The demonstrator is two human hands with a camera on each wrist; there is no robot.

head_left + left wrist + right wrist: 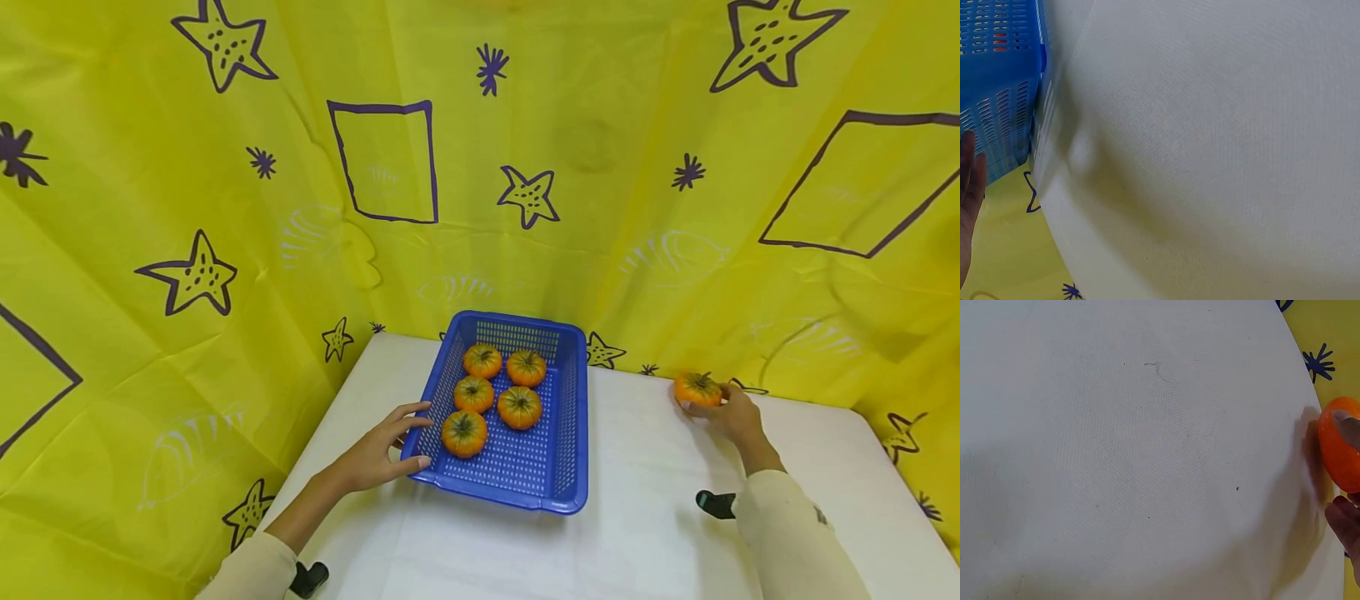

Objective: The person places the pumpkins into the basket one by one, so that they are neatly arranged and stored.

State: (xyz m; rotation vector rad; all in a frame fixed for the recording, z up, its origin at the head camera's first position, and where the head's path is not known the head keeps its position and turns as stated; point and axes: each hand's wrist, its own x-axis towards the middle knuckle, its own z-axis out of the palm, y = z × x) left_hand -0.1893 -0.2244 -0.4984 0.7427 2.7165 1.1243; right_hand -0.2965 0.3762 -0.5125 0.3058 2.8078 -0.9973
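Note:
A blue plastic basket [512, 497] with slotted walls stands on the white table. Inside it lie several small orange pumpkins [519, 407] with greenish tops, grouped toward the left and back. My left hand [375, 454] touches the basket's near-left corner, fingertips and thumb spread along the rim. In the left wrist view, fingers [969, 181] of that hand show beside the slotted wall. Far to the right, near the table's back edge, my right hand [738, 417] holds another small pumpkin [696, 389] between thumb and fingers. The right wrist view shows only part of this pumpkin [1339, 450].
A yellow curtain [600, 125] with purple stars and squares hangs behind and beside the white table [630, 467]. Dark green objects show beside each sleeve, one at the right forearm [716, 504] and one at the left [309, 578].

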